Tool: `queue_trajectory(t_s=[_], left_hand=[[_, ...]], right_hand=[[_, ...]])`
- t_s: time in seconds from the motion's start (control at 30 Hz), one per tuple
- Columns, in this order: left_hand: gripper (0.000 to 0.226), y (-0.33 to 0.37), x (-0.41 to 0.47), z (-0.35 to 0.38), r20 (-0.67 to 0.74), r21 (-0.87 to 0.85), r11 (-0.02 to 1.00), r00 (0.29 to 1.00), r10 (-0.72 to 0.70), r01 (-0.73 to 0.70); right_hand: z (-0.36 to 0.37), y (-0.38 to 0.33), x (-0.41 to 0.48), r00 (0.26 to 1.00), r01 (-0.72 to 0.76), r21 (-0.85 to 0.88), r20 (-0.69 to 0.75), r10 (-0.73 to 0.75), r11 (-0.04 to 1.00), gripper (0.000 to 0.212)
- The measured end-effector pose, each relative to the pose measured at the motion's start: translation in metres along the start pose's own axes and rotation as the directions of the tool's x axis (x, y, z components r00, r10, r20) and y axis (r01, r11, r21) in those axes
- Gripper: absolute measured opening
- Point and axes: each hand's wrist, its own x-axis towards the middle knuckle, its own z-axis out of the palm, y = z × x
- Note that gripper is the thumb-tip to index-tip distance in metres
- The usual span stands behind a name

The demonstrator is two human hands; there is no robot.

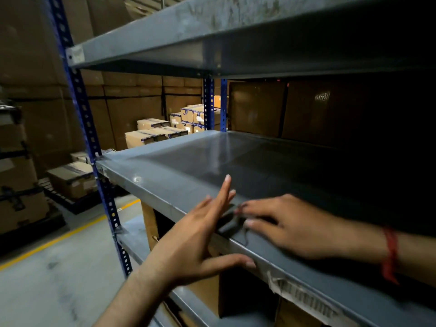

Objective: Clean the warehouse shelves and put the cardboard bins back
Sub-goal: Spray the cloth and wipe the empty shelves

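Warehouse bay: grey steel shelving rack [236, 50] on blue perforated uprights [87, 123], brown cardboard cartons [132, 107] stacked far behind.

Middle grey shelf deck [188, 159] runs from near right to far left. Brown cardboard bin [207, 293] stands on the tier below, under its near edge. Left hand [195, 239] open, fingers straight above the deck, thumb against the front lip. Right hand [290, 227] lies flat, gripping nothing, fingers extended onto a small dark grey object [230, 224] at the near edge, too blurred to identify. Red thread band [390, 253] on right wrist.
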Motion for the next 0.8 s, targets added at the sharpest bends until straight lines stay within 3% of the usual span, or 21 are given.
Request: queue_trajectory(t_s=[0.07, 0.13, 0.23, 0.3, 0.37, 0.43, 0.53, 0.63, 0.7, 0.8], left_hand=[[0.118, -0.024, 0.005, -0.016, 0.020, 0.132, 0.991, 1.000, 0.016, -0.019], [0.118, -0.051, 0.009, -0.032, 0.075, 0.237, 0.971, 0.996, -0.041, 0.022], [0.119, -0.077, 0.009, -0.039, 0.131, 0.336, 0.933, 0.974, -0.184, 0.131], [0.119, -0.084, 0.004, -0.032, 0.100, 0.379, 0.913, 0.974, -0.204, 0.152], [0.121, -0.085, 0.001, -0.027, 0.054, 0.356, 0.921, 0.980, -0.191, 0.160], [0.124, -0.085, 0.000, -0.026, 0.005, 0.317, 0.935, 0.986, -0.167, 0.157], [0.129, -0.087, -0.001, -0.022, -0.038, 0.282, 0.947, 0.988, -0.147, 0.152], [0.131, -0.086, -0.006, -0.022, -0.076, 0.296, 0.940, 0.985, -0.156, 0.172], [0.131, -0.084, -0.009, -0.021, -0.083, 0.324, 0.927, 0.981, -0.174, 0.191], [0.132, -0.080, -0.011, -0.021, -0.114, 0.303, 0.932, 0.978, -0.174, 0.201]], right_hand=[[0.005, -0.023, 0.004, 0.987, 0.143, 0.031, 0.075, -0.145, 0.989, 0.033], [0.001, -0.005, 0.017, 0.983, 0.125, 0.053, 0.125, -0.131, 0.991, 0.031], [-0.007, 0.072, 0.045, 0.990, -0.140, -0.068, 0.025, 0.142, 0.988, 0.033], [-0.010, 0.107, 0.056, 0.940, -0.340, -0.080, -0.043, 0.338, 0.937, 0.033], [-0.001, 0.096, 0.065, 0.925, -0.376, -0.059, -0.078, 0.372, 0.925, 0.033], [0.016, 0.048, 0.071, 0.955, -0.287, -0.037, -0.093, 0.283, 0.957, 0.035], [0.040, -0.021, 0.080, 0.999, -0.006, 0.031, 0.035, 0.004, 0.999, 0.039], [0.034, -0.008, 0.104, 0.986, 0.061, 0.025, 0.157, -0.064, 0.998, 0.038], [0.024, 0.048, 0.119, 0.990, -0.120, -0.060, 0.073, 0.124, 0.991, 0.035], [0.015, 0.100, 0.125, 0.916, -0.400, -0.091, -0.060, 0.396, 0.912, 0.037]])
